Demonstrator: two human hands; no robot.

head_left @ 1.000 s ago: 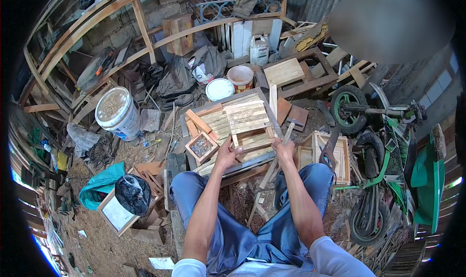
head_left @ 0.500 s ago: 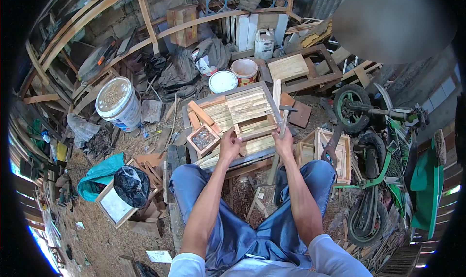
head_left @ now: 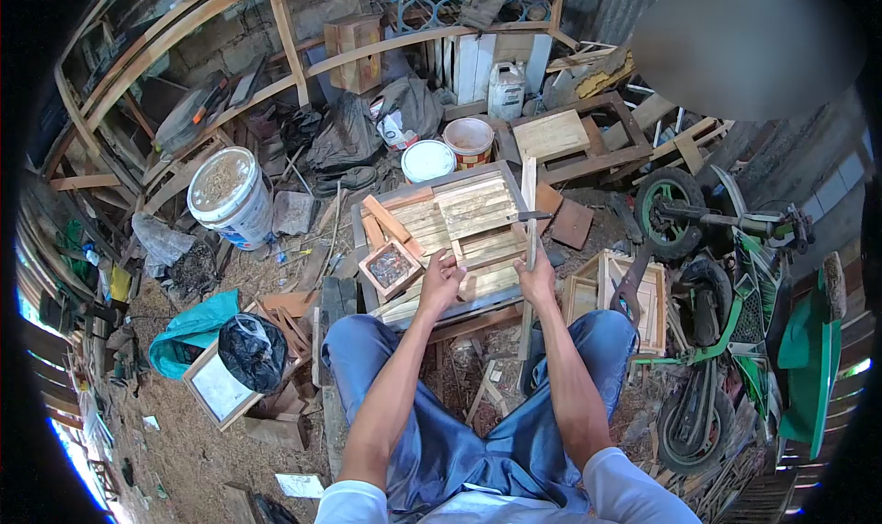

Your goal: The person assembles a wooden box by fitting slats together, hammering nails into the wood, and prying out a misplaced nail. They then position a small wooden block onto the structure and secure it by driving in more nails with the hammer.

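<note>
My left hand (head_left: 442, 283) is over the near part of a board workbench (head_left: 404, 309), fingers apart, just left of a slatted wooden piece (head_left: 473, 206) with a rectangular opening. My right hand (head_left: 537, 278) is closed around a hammer (head_left: 530, 239) at the right edge of the board. The hammer's dark head points away from me, and its wooden handle runs down toward my knees. A small wooden box (head_left: 390, 268) of what look like nails sits left of my left hand, beside loose wood strips (head_left: 388, 219).
Beyond the board stand a white-lidded bucket (head_left: 428, 160) and an open bucket (head_left: 469, 140). At right lie a wooden frame box (head_left: 634, 294), a handsaw (head_left: 629, 285) and a small green motorcycle (head_left: 726, 313). A large bucket (head_left: 228, 198) stands left.
My right hand has swung the hammer more upright, and its head now shows above the hand. My left hand has come off the slatted piece and its fingers have spread. The view has shifted slightly.
</note>
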